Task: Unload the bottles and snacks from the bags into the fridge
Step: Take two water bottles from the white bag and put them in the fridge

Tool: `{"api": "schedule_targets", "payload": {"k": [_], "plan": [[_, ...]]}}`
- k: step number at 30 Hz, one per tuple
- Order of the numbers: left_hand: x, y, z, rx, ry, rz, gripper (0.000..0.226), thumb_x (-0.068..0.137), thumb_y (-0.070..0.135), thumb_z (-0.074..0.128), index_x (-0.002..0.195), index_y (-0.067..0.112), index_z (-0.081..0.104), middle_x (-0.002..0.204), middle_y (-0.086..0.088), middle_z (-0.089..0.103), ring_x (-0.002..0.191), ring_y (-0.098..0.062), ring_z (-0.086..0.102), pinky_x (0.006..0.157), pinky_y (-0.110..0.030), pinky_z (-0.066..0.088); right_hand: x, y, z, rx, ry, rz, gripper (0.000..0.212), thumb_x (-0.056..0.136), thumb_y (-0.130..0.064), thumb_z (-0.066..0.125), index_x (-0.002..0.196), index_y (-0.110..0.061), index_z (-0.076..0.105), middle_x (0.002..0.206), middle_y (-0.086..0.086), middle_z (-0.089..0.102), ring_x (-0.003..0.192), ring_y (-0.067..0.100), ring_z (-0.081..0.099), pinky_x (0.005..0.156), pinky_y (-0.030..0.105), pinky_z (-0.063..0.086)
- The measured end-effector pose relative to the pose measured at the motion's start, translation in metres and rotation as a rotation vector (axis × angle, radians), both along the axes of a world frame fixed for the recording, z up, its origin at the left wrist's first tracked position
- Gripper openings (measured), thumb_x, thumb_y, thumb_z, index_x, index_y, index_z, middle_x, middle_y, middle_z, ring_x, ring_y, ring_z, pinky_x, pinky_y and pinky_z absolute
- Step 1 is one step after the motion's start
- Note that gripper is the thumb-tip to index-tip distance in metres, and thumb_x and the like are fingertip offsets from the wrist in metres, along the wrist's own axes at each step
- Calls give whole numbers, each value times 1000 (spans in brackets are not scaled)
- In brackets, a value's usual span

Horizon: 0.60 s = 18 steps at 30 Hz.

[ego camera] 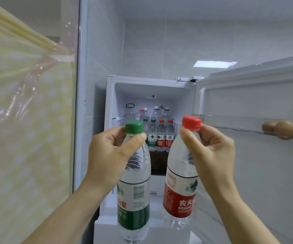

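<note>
My left hand [109, 152] grips the neck of a water bottle with a green cap and green label [135, 196]. My right hand [210, 150] grips the neck of a water bottle with a red cap and red label [181, 189]. Both bottles hang upright in front of the open white fridge [110, 103]. Inside, on the fridge's upper shelf, several water bottles [158, 134] stand in rows, with red and green caps in front and larger white-capped ones behind.
The fridge door [258, 95] stands open at the right, with brown eggs [286, 131] in its clear door rack. A yellow dotted plastic sheet [24, 120] covers the left side. Grey tiled wall lies behind the fridge.
</note>
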<state>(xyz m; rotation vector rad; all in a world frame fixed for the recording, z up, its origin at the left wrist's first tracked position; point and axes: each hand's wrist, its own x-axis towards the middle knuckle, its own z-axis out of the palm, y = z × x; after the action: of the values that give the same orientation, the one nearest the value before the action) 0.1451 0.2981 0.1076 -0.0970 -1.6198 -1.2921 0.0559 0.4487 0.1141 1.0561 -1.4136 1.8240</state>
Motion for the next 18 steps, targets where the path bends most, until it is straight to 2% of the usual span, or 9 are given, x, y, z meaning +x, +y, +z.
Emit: {"api": "schedule_targets", "payload": {"k": [6,9,12,15,18], "plan": [[-44,-29,-1,-8,12,-22,7,78,18,73,84,17,76,71,0,75,61,-14,70,55,-19,53,-44,-29,-4,15,-5,-13,13,81,-18,74,69,-22,72,51,-11,47,53,10,43,54,33,43],[-68,-50,3,-10,18,-41,6,78,17,72,83,18,76,73,-2,75,64,-20,71,57,-23,56,-66,-50,-2,15,-15,-23,10,81,-18,74,72,-21,73,51,-11,49,54,10,45,54,38,48],[-93,-76,8,-2,29,-53,5,77,18,73,81,19,77,74,-4,75,69,-26,72,65,-31,59,-89,-75,5,10,-13,-25,10,81,-16,74,72,-20,72,49,-14,51,50,6,45,53,30,47],[-117,-103,11,-7,29,-52,6,77,20,75,81,24,77,74,-3,75,73,-28,71,71,-37,59,-111,-102,10,-1,4,-18,12,82,-12,72,72,-18,70,45,-17,49,46,0,41,49,14,38],[-140,-130,13,-20,19,-46,7,76,21,77,82,24,77,75,-2,75,76,-31,70,77,-45,58,-133,-129,12,-5,9,-34,13,82,-12,72,71,-18,70,45,-17,49,46,0,41,50,12,36]]}}
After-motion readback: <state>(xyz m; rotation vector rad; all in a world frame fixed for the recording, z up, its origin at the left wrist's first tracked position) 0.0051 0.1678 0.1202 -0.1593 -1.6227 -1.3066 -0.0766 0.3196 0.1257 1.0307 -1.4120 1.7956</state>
